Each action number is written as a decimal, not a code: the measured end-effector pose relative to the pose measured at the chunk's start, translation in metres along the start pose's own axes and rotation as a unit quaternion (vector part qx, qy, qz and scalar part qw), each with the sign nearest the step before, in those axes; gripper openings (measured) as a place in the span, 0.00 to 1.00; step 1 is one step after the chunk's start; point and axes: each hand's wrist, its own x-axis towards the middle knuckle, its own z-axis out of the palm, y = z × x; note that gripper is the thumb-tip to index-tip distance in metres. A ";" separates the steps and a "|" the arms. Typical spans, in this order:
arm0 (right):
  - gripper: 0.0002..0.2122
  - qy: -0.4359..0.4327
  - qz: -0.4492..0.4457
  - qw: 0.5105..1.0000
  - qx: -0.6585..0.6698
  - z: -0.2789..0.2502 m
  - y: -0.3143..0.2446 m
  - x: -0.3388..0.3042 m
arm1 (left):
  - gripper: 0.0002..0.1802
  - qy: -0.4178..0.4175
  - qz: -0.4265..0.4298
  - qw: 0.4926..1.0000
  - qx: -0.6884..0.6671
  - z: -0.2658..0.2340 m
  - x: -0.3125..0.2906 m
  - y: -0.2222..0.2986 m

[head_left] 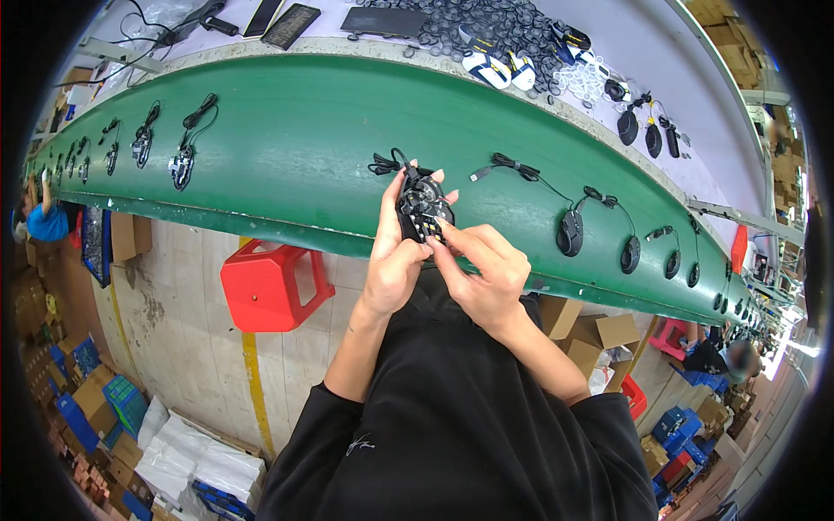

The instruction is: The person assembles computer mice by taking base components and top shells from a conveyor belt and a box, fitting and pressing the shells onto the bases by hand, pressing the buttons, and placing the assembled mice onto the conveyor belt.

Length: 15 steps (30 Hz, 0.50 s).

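Observation:
An opened black computer mouse (424, 198), its inner parts showing, is held just over the near edge of the green belt (304, 122). My left hand (389, 265) wraps round it from the left and below, fingertips showing past its far side. At the mouse's near end, my right hand (491, 269) has thumb and forefinger pinched together against the inner parts. Whatever lies between those fingertips is too small to make out. The mouse's bundled black cable (385, 164) hangs off its far end above the belt.
Several closed mice (570, 233) with tied cables lie along the belt to the right; opened mouse assemblies (182, 167) lie left. Beyond the belt, a shelf holds a heap of dark oval parts (512, 30). A red stool (261, 291) and cardboard boxes (599, 339) stand nearer. Other people sit at both ends.

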 end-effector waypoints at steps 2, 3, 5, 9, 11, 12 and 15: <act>0.11 -0.046 0.001 0.999 -0.026 -0.006 -0.004 0.005 | 0.47 0.001 0.046 0.990 0.132 -0.002 -0.003 -0.006; 0.12 -0.092 0.003 0.994 -0.051 -0.009 -0.005 0.006 | 0.45 0.010 0.036 0.991 0.126 0.000 -0.003 -0.004; 0.13 -0.123 0.011 0.992 -0.013 -0.013 -0.001 0.010 | 0.45 0.010 0.028 0.994 0.109 -0.003 -0.005 -0.005; 0.18 -0.129 0.137 0.978 0.091 -0.013 0.008 0.012 | 0.41 0.018 0.033 0.991 0.128 -0.001 -0.006 -0.009; 0.20 -0.091 0.222 0.964 0.114 -0.012 0.007 0.012 | 0.38 0.040 0.037 0.985 0.161 -0.001 -0.007 -0.014; 0.22 -0.102 0.247 0.957 0.116 -0.013 0.008 0.012 | 0.38 0.035 0.035 0.986 0.162 0.000 -0.006 -0.014; 0.25 -0.144 0.306 0.934 0.118 -0.016 0.012 0.011 | 0.35 0.087 -0.075 0.992 -0.043 -0.002 -0.001 -0.014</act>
